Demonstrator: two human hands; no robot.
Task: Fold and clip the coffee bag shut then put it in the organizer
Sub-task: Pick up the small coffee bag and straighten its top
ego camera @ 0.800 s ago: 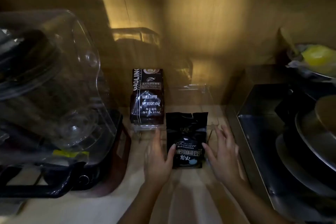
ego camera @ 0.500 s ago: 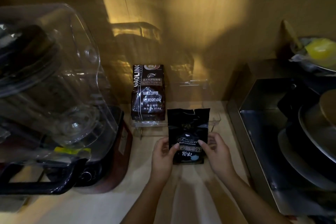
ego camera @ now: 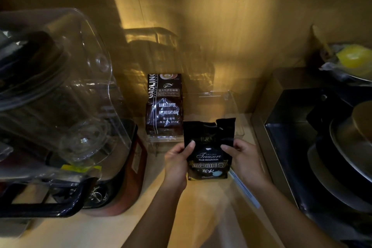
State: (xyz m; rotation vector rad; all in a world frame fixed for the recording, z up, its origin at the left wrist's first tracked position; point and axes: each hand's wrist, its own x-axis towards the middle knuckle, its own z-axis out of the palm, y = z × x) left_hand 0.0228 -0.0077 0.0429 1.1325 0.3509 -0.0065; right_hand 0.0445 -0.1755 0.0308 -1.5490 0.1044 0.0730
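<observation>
Black coffee bag (ego camera: 209,147) — between both hands.

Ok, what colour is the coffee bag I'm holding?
Black, with white and gold lettering and a pale blue patch low on the coffee bag, clearest in the head view.

head-worn wide-angle view, looking forward and down, close over a countertop (ego camera: 112,231), facing a wooden wall (ego camera: 241,26)

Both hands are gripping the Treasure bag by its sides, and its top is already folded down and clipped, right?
Not clipped. The head view shows both the left hand and right hand gripping the Treasure bag by its sides, but its torn top stands open, unfolded, with no clip.
</observation>
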